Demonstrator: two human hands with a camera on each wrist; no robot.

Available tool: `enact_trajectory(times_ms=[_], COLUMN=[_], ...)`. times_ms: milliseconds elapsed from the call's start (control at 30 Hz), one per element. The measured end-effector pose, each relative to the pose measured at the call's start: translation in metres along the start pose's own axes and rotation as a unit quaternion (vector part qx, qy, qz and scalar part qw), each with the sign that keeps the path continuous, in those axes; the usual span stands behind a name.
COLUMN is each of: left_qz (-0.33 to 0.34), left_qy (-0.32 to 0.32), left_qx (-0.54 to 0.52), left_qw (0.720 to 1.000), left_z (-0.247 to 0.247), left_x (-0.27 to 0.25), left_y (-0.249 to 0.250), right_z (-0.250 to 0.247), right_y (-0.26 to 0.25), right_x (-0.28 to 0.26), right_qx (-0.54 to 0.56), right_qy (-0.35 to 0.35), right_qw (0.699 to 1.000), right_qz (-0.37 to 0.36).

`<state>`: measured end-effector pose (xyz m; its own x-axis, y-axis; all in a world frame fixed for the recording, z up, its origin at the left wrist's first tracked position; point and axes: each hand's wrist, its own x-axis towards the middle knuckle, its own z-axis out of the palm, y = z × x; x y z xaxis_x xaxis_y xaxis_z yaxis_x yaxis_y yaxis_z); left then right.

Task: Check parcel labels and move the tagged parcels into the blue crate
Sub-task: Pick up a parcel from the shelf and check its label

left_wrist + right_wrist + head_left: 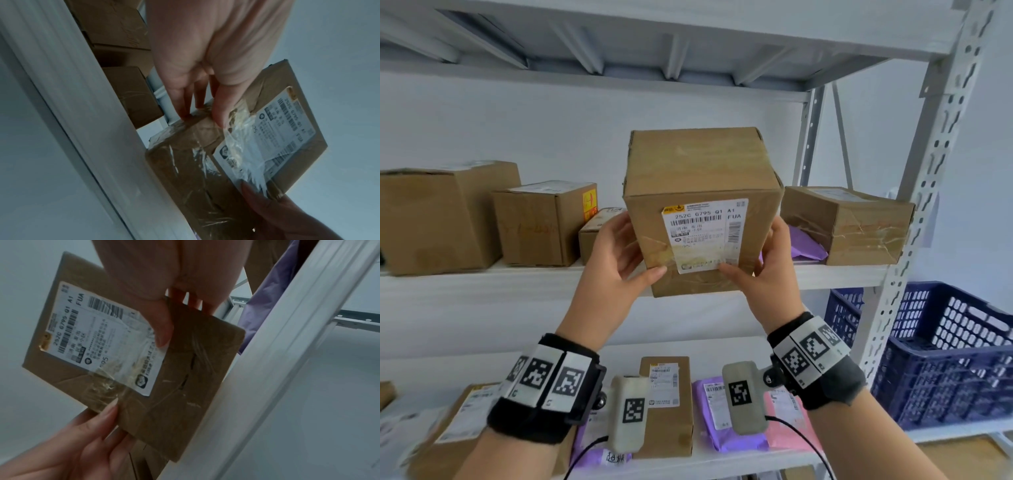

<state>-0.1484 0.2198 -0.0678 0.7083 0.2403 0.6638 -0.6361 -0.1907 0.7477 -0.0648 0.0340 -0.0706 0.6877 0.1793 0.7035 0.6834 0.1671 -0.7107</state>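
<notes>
Both hands, left hand (616,260) and right hand (763,270), clasp the brown, taped cardboard parcel (702,192) by its lower sides, raised before the white shelf (517,274). It looks rigid, light; the tape may be slick.

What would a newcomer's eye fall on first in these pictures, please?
A brown cardboard parcel is held up at centre by the left hand and the right hand, its white label facing the camera. Behind are parcel-laden shelves, and at lower right stands the blue crate.
</notes>
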Motion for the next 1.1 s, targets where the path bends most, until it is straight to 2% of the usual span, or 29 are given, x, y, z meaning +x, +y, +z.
enact_trajectory(times_ms=[333, 600, 700, 833, 1000, 1100], left_qz=[-0.003, 0.047, 0.057, 0.114, 0.147, 0.139], left_qy=[-0.001, -0.007, -0.014, -0.059, -0.087, -0.089], left_qx=[0.004, 0.102, 0.101, 0.153, 0.172, 0.181], left_qw=[1.0, 0.994, 0.993, 0.98, 0.97, 0.97], left_z=[-0.003, -0.006, -0.006, -0.001, 0.01, 0.01], left_x=[-0.014, -0.021, -0.022, -0.023, -0.027, -0.027], left_y=[0.004, 0.028, 0.039, 0.045, 0.043, 0.039], right_z=[-0.001, -0.008, -0.009, -0.012, -0.016, -0.017], right_y=[0.0, -0.006, -0.007, -0.002, 0.004, 0.005], right_x=[-0.012, -0.01, -0.007, -0.001, -0.002, -0.002], right_qx=[-0.011, 0.042, 0.083, 0.142, 0.149, 0.133], right_qy=[-0.009, -0.016, -0.003, 0.006, -0.015, -0.01], right_qw=[1.0, 0.999, 0.996, 0.984, 0.977, 0.978], right_qz=[-0.005, 0.009, 0.038, 0.103, 0.154, 0.159])
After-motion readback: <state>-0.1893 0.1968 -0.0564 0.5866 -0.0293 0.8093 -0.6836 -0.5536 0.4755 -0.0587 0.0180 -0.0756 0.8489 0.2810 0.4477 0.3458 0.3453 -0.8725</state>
